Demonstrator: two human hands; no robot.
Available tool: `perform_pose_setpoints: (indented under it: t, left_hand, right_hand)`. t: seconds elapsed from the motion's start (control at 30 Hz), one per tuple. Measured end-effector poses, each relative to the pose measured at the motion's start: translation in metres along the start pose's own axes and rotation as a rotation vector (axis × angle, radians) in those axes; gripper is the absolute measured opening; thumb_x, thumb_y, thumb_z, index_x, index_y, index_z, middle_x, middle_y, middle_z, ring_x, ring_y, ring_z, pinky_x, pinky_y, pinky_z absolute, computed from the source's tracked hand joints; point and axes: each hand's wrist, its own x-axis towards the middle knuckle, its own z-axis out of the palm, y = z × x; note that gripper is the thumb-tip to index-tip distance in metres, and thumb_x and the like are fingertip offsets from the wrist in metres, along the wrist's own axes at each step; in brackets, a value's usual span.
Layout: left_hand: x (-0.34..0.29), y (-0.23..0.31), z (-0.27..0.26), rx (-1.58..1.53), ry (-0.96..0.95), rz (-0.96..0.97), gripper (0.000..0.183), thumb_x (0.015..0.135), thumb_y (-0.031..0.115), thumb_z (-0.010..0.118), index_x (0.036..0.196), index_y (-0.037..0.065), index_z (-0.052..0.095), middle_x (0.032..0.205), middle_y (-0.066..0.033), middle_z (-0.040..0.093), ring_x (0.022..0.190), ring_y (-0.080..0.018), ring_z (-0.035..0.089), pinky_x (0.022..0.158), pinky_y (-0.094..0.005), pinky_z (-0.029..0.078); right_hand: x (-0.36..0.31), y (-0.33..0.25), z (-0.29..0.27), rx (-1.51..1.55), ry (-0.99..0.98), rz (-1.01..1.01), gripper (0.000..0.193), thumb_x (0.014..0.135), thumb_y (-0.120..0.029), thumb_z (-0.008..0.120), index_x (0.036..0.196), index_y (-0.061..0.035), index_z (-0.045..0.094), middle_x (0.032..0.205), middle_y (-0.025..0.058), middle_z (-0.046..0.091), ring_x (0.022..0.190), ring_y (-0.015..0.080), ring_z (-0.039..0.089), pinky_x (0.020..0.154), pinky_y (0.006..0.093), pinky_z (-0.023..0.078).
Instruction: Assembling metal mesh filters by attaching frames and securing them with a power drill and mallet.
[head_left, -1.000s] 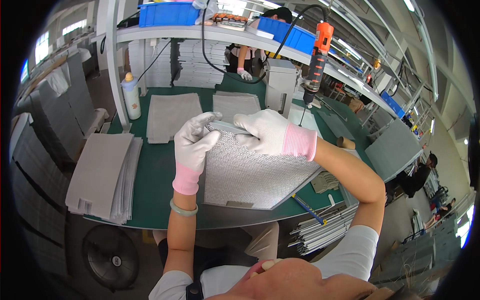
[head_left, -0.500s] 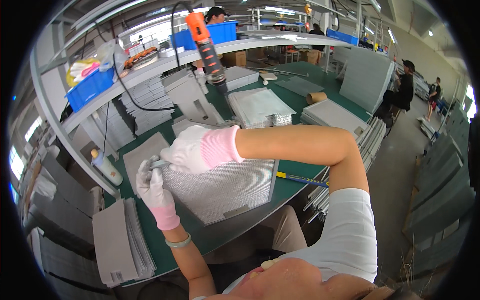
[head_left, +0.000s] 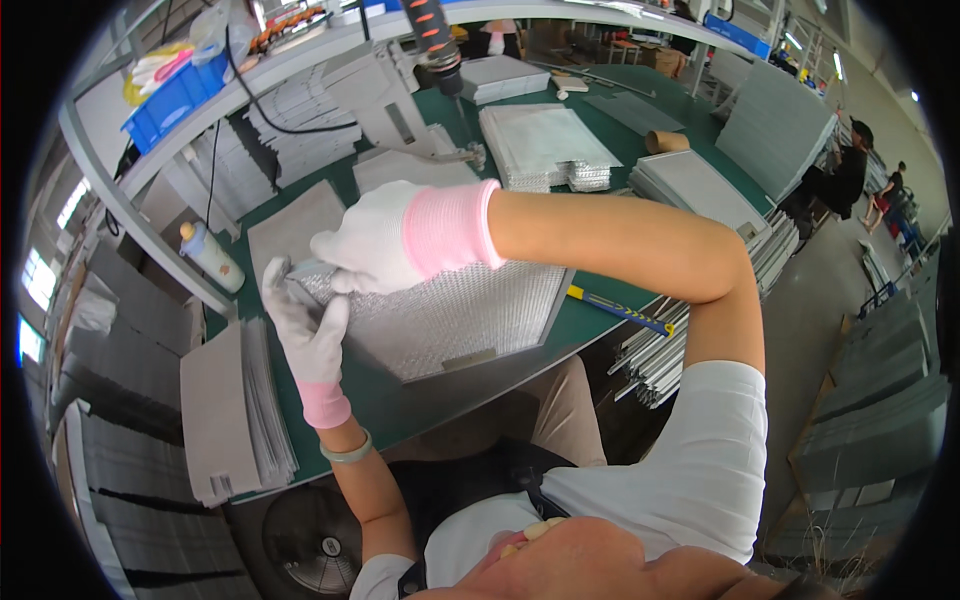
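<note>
A silver mesh panel with a thin metal frame [head_left: 470, 312] lies tilted on the green bench in front of me. Its far-left corner is between my hands. My left hand [head_left: 308, 335], in a white glove with a pink cuff, holds that corner, thumb apart from the fingers. My right hand [head_left: 385, 240], gloved the same way, reaches across from the right and pinches the panel's upper edge beside the left fingers. The glove hides part of that edge. Beyond the hands lies a flat grey sheet [head_left: 290, 232].
An electric screwdriver [head_left: 432, 40] hangs above the bench. Around it are stacked mesh panels [head_left: 545, 140], a bottle [head_left: 212, 258], a hammer with a blue-yellow handle [head_left: 622, 312], metal strips [head_left: 650, 365] and grey sheets [head_left: 235, 415]. A blue bin [head_left: 180, 105] sits on the shelf.
The view has tilted, so the bench sits higher in the picture. My left thumb has spread away from its fingers. Both hands stay at the panel's corner.
</note>
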Motion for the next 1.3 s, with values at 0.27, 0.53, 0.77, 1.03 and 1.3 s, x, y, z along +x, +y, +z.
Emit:
perform_pose_setpoints:
  t: [0.27,0.53,0.77,1.03,1.3]
  left_hand:
    - [0.038,0.061,0.059,0.042,0.44,0.332,0.031,0.078,0.014,0.065,0.1,-0.001,0.05,0.086,-0.0009,0.047,0.074,-0.0084,0.043,0.068,-0.0223,0.038]
    - [0.009,0.006,0.108,0.668,-0.207,0.812,0.016,0.058,0.032,0.069,0.071,0.031,0.06,0.06,0.005,0.042,0.057,-0.0157,0.046,0.055,-0.0345,0.031]
    - [-0.003,-0.02,0.123,0.744,-0.29,0.641,0.045,0.053,0.032,0.073,0.094,0.018,0.059,0.087,-0.0038,0.05,0.086,-0.0247,0.05,0.084,-0.0414,0.036]
    - [-0.008,-0.032,0.133,0.802,-0.116,0.616,0.039,0.048,0.035,0.072,0.072,0.011,0.053,0.075,-0.0051,0.041,0.08,-0.0256,0.043,0.095,-0.0514,0.027]
    - [-0.01,-0.032,0.134,0.738,-0.017,0.594,0.031,0.049,0.03,0.068,0.068,0.013,0.051,0.073,-0.0046,0.042,0.081,-0.0257,0.044,0.095,-0.0465,0.028]
  right_hand:
    - [-0.015,-0.012,-0.02,-0.116,0.284,0.035,0.03,0.083,-0.03,0.05,0.094,-0.0032,0.058,0.086,0.0152,0.062,0.079,0.0308,0.061,0.07,0.0395,0.048]
    - [-0.222,0.088,0.207,-0.383,-0.065,0.975,0.052,0.081,-0.049,0.049,0.116,-0.0104,0.047,0.086,0.0117,0.057,0.083,0.0267,0.059,0.068,0.0398,0.047]
    - [-0.229,0.048,0.255,1.434,0.748,0.853,0.033,0.091,-0.037,0.042,0.089,-0.0044,0.048,0.062,0.0026,0.05,0.051,0.0071,0.051,0.044,0.0211,0.04]
    - [-0.139,-0.008,0.228,1.701,1.468,0.355,0.025,0.091,-0.026,0.045,0.086,-0.0017,0.048,0.052,0.003,0.045,0.039,0.0089,0.041,0.037,0.021,0.034]
    - [-0.193,0.042,0.118,1.172,0.457,0.668,0.021,0.09,-0.023,0.048,0.081,-0.0041,0.05,0.047,-0.0038,0.042,0.038,0.0024,0.041,0.035,0.0177,0.031]
